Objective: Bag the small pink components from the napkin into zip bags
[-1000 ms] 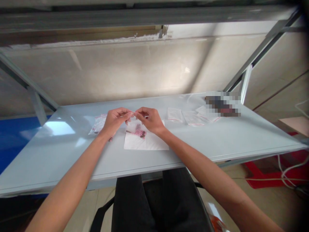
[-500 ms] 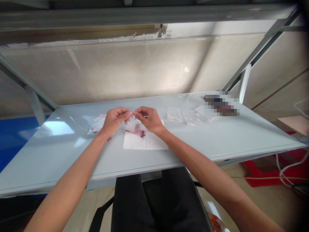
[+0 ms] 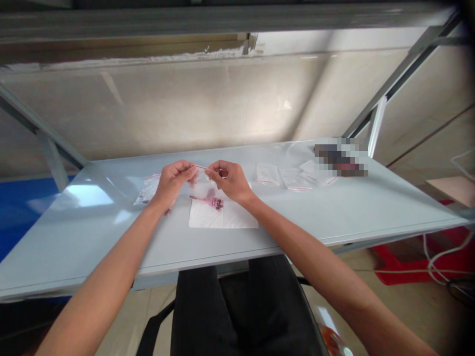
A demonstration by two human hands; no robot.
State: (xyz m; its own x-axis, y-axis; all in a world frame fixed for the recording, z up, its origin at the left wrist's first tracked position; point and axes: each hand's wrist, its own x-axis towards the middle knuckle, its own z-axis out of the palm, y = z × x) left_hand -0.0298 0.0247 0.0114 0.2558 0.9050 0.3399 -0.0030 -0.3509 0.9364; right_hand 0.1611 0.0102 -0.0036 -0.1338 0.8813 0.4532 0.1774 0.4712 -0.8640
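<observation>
1. Two bare arms reaching in from the bottom corners of the frame, up over the front edge of the pale table (image 3: 334, 217), far apart at the elbows and close at the hands.
2. Left hand (image 3: 172, 184) just left of the middle of the table, tipped up and turned in. Right hand (image 3: 232, 182) just right of the middle, turned in the same way. The two hands near each other, with a small gap between, not touching.
3. Small clear bag (image 3: 203, 187) up off the table between the two hands, soft and hanging, with a thin red line along its top edge, right over the white paper (image 3: 222, 217).
4. Left fingers (image 3: 187, 170) curled and pinched shut on one end of the bag's top edge, thumb pressed close. Right fingers (image 3: 218, 168) curled and pinched on the other end in the same way. No wide-open fingers on either hand.
5. Pink beads (image 3: 213, 201) and small dark bits in a short row on the white paper, just under the bag, with no hand on them.
6. Another clear bag (image 3: 148, 190) on the table, left of the left hand. Three flat white bags (image 3: 295, 179) in a loose row at upper right of the table. Next to them, a blurred block (image 3: 340, 159), too blurry to tell what it is.
7. Dark trousers (image 3: 204, 316) at the bottom middle, under the table. Red crate (image 3: 408, 262) on the floor at lower right, with white cords (image 3: 434, 262) lying across it.
</observation>
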